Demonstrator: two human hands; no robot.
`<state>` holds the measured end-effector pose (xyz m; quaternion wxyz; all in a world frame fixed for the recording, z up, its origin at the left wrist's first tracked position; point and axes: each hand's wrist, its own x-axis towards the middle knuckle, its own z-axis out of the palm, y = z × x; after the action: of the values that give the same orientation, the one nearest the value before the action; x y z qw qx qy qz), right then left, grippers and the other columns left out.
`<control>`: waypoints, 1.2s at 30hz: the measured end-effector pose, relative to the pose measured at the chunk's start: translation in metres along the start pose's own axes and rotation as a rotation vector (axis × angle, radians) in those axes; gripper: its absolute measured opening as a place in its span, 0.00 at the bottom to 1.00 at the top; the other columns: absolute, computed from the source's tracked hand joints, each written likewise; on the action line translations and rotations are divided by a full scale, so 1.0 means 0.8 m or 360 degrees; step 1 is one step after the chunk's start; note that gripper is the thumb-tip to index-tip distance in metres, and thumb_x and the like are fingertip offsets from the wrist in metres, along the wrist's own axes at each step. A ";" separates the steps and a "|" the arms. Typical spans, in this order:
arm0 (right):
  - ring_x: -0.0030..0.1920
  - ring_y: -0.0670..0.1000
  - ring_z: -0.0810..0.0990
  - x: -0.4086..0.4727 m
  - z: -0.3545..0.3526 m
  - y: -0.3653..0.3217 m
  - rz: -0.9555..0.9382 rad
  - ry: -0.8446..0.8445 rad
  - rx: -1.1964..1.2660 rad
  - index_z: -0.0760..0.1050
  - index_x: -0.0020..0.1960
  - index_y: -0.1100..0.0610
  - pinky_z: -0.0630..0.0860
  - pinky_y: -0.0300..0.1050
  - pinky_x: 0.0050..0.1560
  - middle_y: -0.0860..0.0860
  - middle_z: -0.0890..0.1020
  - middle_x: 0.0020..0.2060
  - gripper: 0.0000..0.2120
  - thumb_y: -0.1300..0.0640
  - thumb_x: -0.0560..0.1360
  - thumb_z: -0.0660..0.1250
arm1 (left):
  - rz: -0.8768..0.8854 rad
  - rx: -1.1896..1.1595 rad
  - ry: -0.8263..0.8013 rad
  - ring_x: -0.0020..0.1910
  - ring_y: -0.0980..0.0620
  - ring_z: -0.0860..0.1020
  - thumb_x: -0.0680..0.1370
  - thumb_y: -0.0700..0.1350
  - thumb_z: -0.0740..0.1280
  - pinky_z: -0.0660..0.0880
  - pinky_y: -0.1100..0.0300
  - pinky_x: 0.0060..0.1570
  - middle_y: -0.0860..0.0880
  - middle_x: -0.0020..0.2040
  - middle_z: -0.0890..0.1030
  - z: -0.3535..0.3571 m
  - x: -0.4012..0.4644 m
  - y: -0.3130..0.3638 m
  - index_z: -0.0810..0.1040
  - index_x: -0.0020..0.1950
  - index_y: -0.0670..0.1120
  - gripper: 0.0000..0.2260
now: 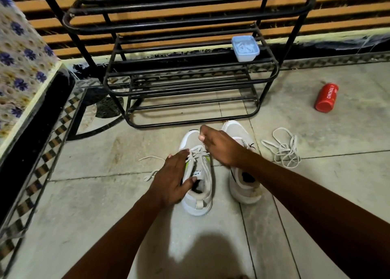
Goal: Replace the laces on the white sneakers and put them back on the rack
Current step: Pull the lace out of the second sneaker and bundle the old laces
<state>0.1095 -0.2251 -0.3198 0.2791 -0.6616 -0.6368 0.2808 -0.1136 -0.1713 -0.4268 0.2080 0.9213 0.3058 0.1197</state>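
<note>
Two white sneakers stand side by side on the floor in front of the black metal rack [191,84]. The left sneaker [199,194] carries a white lace through its eyelets, with loose ends [150,164] trailing left on the tiles. My left hand [172,181] rests on that sneaker's left side, fingers fairly straight, thumb at the collar. My right hand [219,147] hovers over the lacing with curled fingers, pinching the lace near the upper eyelets. The right sneaker [245,183] has no lace that I can see. A loose white lace [283,150] lies in a heap to its right.
A pale blue plastic tub [245,47] sits on the rack's middle shelf at the right. A red bottle [326,97] lies on the tiles at the right. A cabinet with a flowered cloth [21,67] stands along the left. Behind the rack runs a slatted wall.
</note>
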 end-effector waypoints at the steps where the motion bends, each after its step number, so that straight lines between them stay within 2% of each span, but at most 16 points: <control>1: 0.30 0.52 0.67 -0.001 0.000 0.002 -0.0063 -0.0037 -0.0237 0.65 0.50 0.60 0.61 0.48 0.35 0.48 0.68 0.29 0.07 0.59 0.85 0.57 | 0.0003 0.0004 -0.0002 0.81 0.53 0.59 0.81 0.63 0.58 0.44 0.57 0.80 0.51 0.83 0.59 0.000 0.000 0.000 0.56 0.84 0.46 0.36; 5: 0.38 0.59 0.74 0.003 -0.002 0.009 -0.0204 -0.0281 -0.0736 0.68 0.50 0.57 0.63 0.49 0.38 0.47 0.66 0.30 0.09 0.51 0.84 0.60 | 0.0022 0.0029 -0.0020 0.81 0.52 0.58 0.81 0.63 0.57 0.47 0.54 0.81 0.50 0.83 0.60 -0.002 0.001 -0.001 0.56 0.83 0.46 0.36; 10: 0.50 0.60 0.79 0.015 -0.020 -0.001 -0.0226 -0.0554 -0.1149 0.75 0.49 0.56 0.66 0.47 0.42 0.56 0.80 0.45 0.10 0.49 0.83 0.62 | 0.0040 0.0021 -0.0016 0.81 0.51 0.59 0.81 0.64 0.56 0.49 0.48 0.82 0.49 0.82 0.61 -0.001 0.001 -0.003 0.57 0.83 0.45 0.36; 15: 0.47 0.58 0.79 0.017 -0.033 -0.007 0.0018 -0.0807 -0.0746 0.69 0.36 0.54 0.76 0.54 0.46 0.52 0.77 0.38 0.13 0.54 0.78 0.67 | 0.0075 0.0089 0.0002 0.81 0.49 0.59 0.82 0.66 0.53 0.51 0.46 0.81 0.47 0.82 0.62 0.000 0.000 -0.004 0.58 0.83 0.43 0.37; 17: 0.54 0.55 0.72 0.009 -0.037 -0.008 -0.0089 -0.0496 -0.0926 0.70 0.38 0.53 0.70 0.53 0.49 0.52 0.73 0.47 0.13 0.53 0.79 0.66 | 0.0081 0.0079 0.0007 0.81 0.50 0.59 0.82 0.65 0.54 0.51 0.46 0.81 0.47 0.82 0.61 0.000 0.000 -0.005 0.58 0.83 0.43 0.36; 19: 0.60 0.54 0.66 0.001 -0.040 -0.014 -0.0172 0.0141 -0.0896 0.69 0.39 0.51 0.66 0.54 0.54 0.51 0.69 0.55 0.10 0.54 0.78 0.68 | 0.0068 0.0039 0.0007 0.82 0.51 0.58 0.82 0.64 0.55 0.50 0.45 0.81 0.48 0.82 0.61 0.000 0.000 -0.004 0.57 0.83 0.44 0.35; 21: 0.60 0.54 0.72 -0.004 -0.046 -0.024 -0.0081 0.0636 -0.0109 0.71 0.41 0.53 0.70 0.56 0.58 0.53 0.74 0.56 0.07 0.58 0.78 0.64 | 0.0055 0.0003 0.0010 0.82 0.51 0.58 0.82 0.63 0.56 0.50 0.46 0.81 0.49 0.83 0.60 0.001 0.000 -0.002 0.56 0.83 0.45 0.35; 23: 0.48 0.54 0.82 -0.005 -0.049 -0.027 0.0113 0.0820 0.0988 0.70 0.42 0.55 0.77 0.57 0.56 0.54 0.81 0.45 0.11 0.60 0.82 0.59 | 0.0050 -0.0011 0.0012 0.81 0.49 0.59 0.82 0.63 0.56 0.50 0.45 0.81 0.48 0.82 0.60 0.002 -0.001 -0.002 0.57 0.83 0.44 0.35; 24: 0.39 0.53 0.81 -0.005 -0.048 -0.023 0.0223 0.0800 0.1259 0.69 0.42 0.56 0.78 0.58 0.50 0.53 0.80 0.39 0.11 0.60 0.84 0.57 | 0.0053 -0.0007 0.0012 0.81 0.49 0.59 0.82 0.63 0.56 0.51 0.44 0.81 0.47 0.82 0.61 0.003 -0.001 -0.002 0.57 0.83 0.43 0.35; 25: 0.33 0.51 0.77 -0.007 -0.046 -0.019 0.0260 0.0756 0.1192 0.67 0.44 0.56 0.77 0.57 0.44 0.52 0.77 0.36 0.11 0.59 0.85 0.56 | 0.0060 0.0002 0.0010 0.81 0.48 0.59 0.82 0.63 0.56 0.52 0.43 0.81 0.47 0.82 0.61 0.003 -0.001 -0.003 0.58 0.83 0.43 0.35; 27: 0.29 0.50 0.70 -0.013 -0.042 -0.007 0.0052 0.0608 0.0469 0.65 0.48 0.54 0.71 0.51 0.33 0.52 0.73 0.33 0.07 0.57 0.85 0.55 | 0.0069 0.0016 0.0003 0.81 0.48 0.60 0.82 0.63 0.56 0.52 0.42 0.80 0.47 0.82 0.61 0.003 0.001 -0.004 0.58 0.83 0.43 0.35; 29: 0.27 0.52 0.70 -0.019 -0.037 0.003 -0.0233 0.0319 -0.0122 0.65 0.56 0.54 0.68 0.50 0.28 0.51 0.73 0.29 0.03 0.60 0.83 0.55 | 0.0070 0.0027 0.0006 0.81 0.49 0.60 0.82 0.63 0.56 0.52 0.43 0.80 0.47 0.82 0.61 0.003 0.001 -0.004 0.58 0.83 0.43 0.35; 31: 0.31 0.53 0.74 -0.022 -0.035 0.007 -0.0355 -0.0033 -0.0570 0.66 0.64 0.54 0.67 0.46 0.32 0.52 0.77 0.33 0.15 0.53 0.79 0.53 | 0.0058 0.0049 0.0005 0.81 0.49 0.60 0.83 0.63 0.56 0.52 0.43 0.81 0.47 0.82 0.62 0.003 0.001 -0.004 0.57 0.83 0.43 0.34; 33: 0.43 0.57 0.79 -0.024 -0.033 0.007 -0.0361 -0.0386 -0.1240 0.70 0.63 0.55 0.66 0.46 0.40 0.55 0.78 0.44 0.16 0.50 0.79 0.56 | 0.0053 0.0056 -0.0003 0.81 0.48 0.60 0.83 0.63 0.55 0.52 0.44 0.81 0.47 0.82 0.62 0.004 0.001 -0.004 0.57 0.83 0.44 0.35; 34: 0.47 0.59 0.80 -0.023 -0.033 0.004 -0.0359 -0.0456 -0.1478 0.72 0.60 0.56 0.65 0.48 0.42 0.56 0.78 0.48 0.13 0.54 0.79 0.58 | 0.0049 0.0053 -0.0007 0.81 0.48 0.60 0.82 0.63 0.55 0.52 0.44 0.81 0.47 0.82 0.62 0.003 0.002 -0.004 0.57 0.83 0.44 0.35; 36: 0.45 0.60 0.81 -0.021 -0.034 -0.007 -0.0400 -0.0342 -0.1617 0.75 0.54 0.59 0.65 0.49 0.42 0.57 0.77 0.48 0.12 0.62 0.75 0.55 | 0.0040 0.0043 -0.0028 0.81 0.49 0.60 0.82 0.64 0.56 0.51 0.44 0.81 0.48 0.82 0.61 0.002 0.003 -0.004 0.57 0.83 0.45 0.35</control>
<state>0.1248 -0.2420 -0.2969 -0.1116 -0.5996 -0.7918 -0.0324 -0.1128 -0.1681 -0.4291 0.1966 0.9289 0.2940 0.1101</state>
